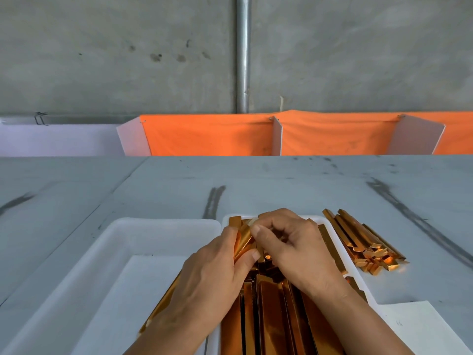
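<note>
Pinching a gold foil strip point(244, 240) between the thumb and curled fingers of the left hand point(212, 272), just above the far left part of the tray point(341, 242). Gripping the same strip from its other side with the right hand point(289, 242), fingers curled, thumb tip pressed on the bent upper edge. Foil curved and partly folded between the two hands, close to touching each other over the tray.

Inside the tray, under both wrists: a stack of long gold strips point(273, 316), laid lengthwise, side by side. Along the tray's right rim: one single gold bar point(331, 249), slanted.

Just right of the tray, on the bare table point(256, 180): a loose pile of folded gold bars point(363, 242), ends toward the camera. Near the tray's right front corner: a white sheet point(419, 324), flat.

Touching the tray's left side: a second white tray point(128, 234), with a pale sheet in its bottom.

Well beyond the tray, at the table's far edge: an orange cloth point(210, 137) hung between white panels, and above it a grey wall with an upright metal pipe point(242, 55).
</note>
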